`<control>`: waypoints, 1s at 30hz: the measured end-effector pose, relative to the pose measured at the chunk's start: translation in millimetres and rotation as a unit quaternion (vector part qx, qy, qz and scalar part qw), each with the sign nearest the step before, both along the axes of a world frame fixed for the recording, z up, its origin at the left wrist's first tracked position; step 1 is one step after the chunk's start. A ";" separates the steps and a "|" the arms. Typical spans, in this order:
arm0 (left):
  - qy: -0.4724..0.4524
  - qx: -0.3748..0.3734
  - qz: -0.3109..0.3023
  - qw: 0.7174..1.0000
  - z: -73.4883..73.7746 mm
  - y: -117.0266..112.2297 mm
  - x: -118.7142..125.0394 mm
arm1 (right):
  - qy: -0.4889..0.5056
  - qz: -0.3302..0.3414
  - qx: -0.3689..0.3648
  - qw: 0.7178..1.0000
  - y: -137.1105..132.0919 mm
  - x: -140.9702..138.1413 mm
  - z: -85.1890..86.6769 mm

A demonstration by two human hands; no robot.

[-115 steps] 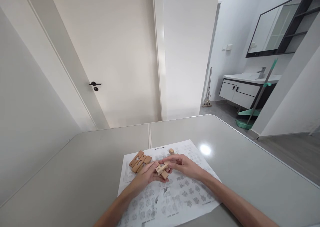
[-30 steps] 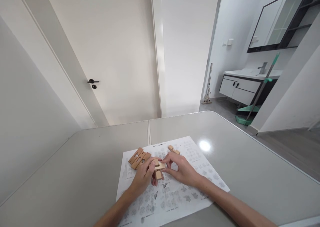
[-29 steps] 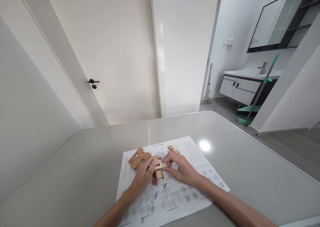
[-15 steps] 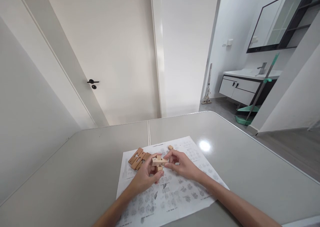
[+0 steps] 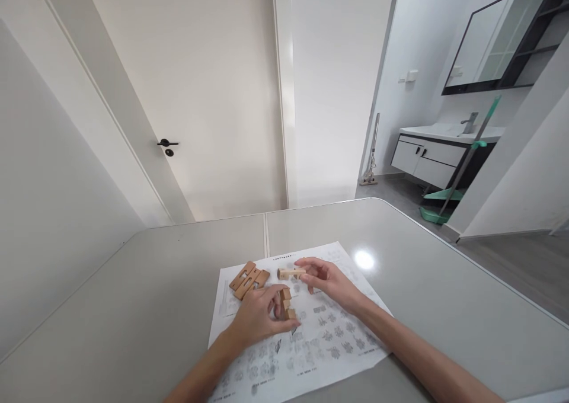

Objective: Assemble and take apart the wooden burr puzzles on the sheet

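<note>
Over a printed sheet [image 5: 331, 367], my left hand [image 5: 259, 313] grips a notched wooden block [image 5: 286, 296], my right hand [image 5: 328, 280] a wooden bar [image 5: 288, 274].

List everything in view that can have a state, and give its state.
Left hand: closed on notched wood, one piece or several unclear
Right hand: closed on a wooden bar
Darker wooden pieces: lying side by side
Printed sheet: spread out on the table
Door: shut
Cabinet doors: shut
Mop: upright
Faucet: too small to tell if running
</note>
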State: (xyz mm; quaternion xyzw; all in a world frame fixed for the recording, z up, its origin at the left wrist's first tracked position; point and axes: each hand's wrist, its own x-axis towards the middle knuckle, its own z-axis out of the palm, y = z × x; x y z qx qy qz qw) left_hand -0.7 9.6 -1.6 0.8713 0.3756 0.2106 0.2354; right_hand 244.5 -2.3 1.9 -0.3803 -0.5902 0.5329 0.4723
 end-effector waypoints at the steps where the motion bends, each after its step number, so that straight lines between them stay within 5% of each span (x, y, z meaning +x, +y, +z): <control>1: 0.010 0.018 -0.007 1.000 -0.4 0.1 0.1 | -0.012 -0.032 0.012 0.999 2.1 0.5 -2.1; 6: 0.068 0.070 -0.018 0.995 1.9 -2.4 2.6 | -0.075 -0.193 0.072 0.976 12.2 2.7 -17.1; 11: 0.065 0.101 -0.019 0.993 0.4 -2.7 2.4 | -0.044 -0.228 -0.004 0.973 14.6 4.6 -19.7; 21: 0.077 0.097 -0.028 0.992 4.9 -4.3 1.6 | 0.036 -0.183 -0.096 0.978 14.8 3.5 -22.0; 30: 0.038 0.115 0.004 0.993 2.0 -2.5 3.8 | 0.069 -0.064 -0.113 0.989 8.2 -9.5 -23.2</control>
